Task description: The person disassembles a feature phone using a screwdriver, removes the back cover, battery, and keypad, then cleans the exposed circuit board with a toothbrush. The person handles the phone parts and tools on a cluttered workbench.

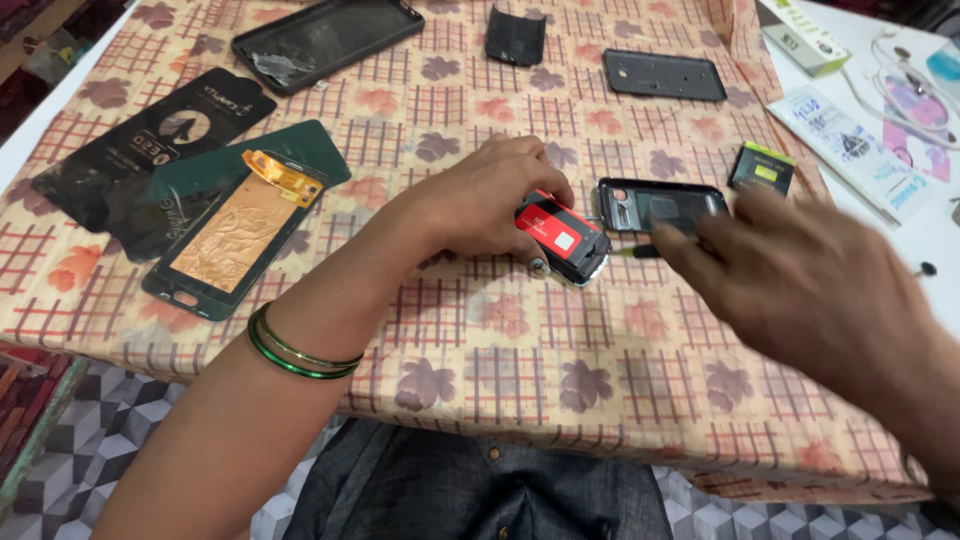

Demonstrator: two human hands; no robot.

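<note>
Left hand grips a red-labelled phone battery; blurred right hand, grip unclear, holds a thin tool beside the opened phone; likely mid-disassembly.

green bangles, bare forearms, grey shirt

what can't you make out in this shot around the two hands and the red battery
- Right hand, head view: motion-blurred, so its fingers and whether they hold anything are unclear.
- Thin dark tool tip: the blurred right hand hides the rest.
- Red battery: the left hand covers its upper edge, hiding the grip there.
- Open phone body: lower right corner hidden by the right hand.
- White packets: cut off by the right edge.
</note>
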